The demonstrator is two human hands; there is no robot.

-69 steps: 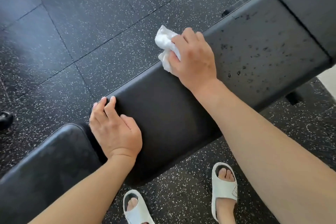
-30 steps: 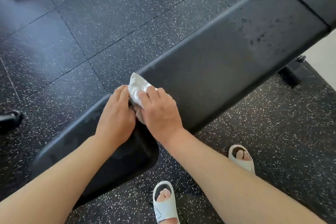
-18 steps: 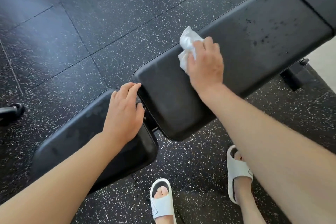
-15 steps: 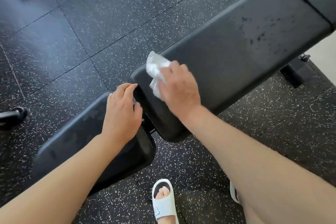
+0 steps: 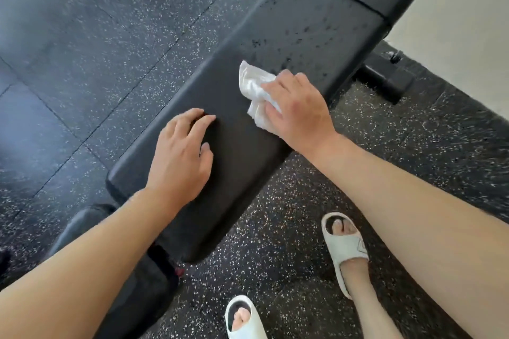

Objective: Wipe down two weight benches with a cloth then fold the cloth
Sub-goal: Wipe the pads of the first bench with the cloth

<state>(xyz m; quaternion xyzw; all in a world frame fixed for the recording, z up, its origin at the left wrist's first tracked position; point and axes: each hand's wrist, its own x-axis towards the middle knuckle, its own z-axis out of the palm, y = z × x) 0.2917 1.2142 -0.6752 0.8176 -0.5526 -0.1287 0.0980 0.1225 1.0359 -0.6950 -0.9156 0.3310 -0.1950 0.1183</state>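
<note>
A long black padded weight bench (image 5: 297, 44) runs diagonally from the lower left to the upper right, with dark wet droplets on its far part. My right hand (image 5: 298, 107) presses a crumpled white cloth (image 5: 254, 91) onto the middle of the pad, fingers curled over it. On the pad's near part my left hand (image 5: 180, 158) rests flat, fingers relaxed and holding nothing. A separate black seat pad (image 5: 82, 226) lies at the lower left, mostly hidden under my left forearm.
Black speckled rubber floor tiles (image 5: 96, 36) spread around the bench. The bench's black metal foot (image 5: 385, 80) sticks out at the right, near a pale floor strip (image 5: 468, 36). My feet in white slides (image 5: 344, 250) stand just right of the bench.
My right hand has slid the cloth from the pad's near end up toward its middle. My left hand moved from the seat pad's edge onto the long pad. The view shifted.
</note>
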